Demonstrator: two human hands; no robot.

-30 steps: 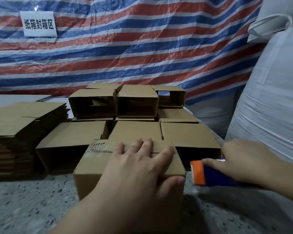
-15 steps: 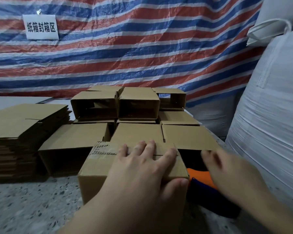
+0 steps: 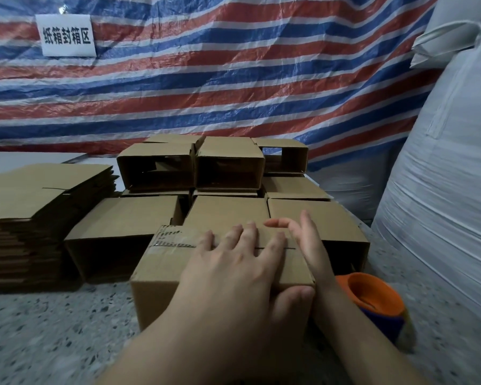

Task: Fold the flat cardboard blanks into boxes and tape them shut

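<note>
— Boxes at the back?
— Folded boxes (image 3: 156,169) lie on their sides, open mouths dark; contents can't be told.
— And the near box (image 3: 161,270)?
— Plain brown cardboard on the speckled tabletop (image 3: 53,329), clear tape across its left top. The left hand (image 3: 233,270) presses flat on it, fingers straight; the right hand (image 3: 306,243) rests edgewise at its right side, fingers released.
— Around it?
— Flat blanks (image 3: 34,207) stacked left; orange-and-blue tape dispenser (image 3: 378,304) right, beside a white sack (image 3: 450,204).
</note>
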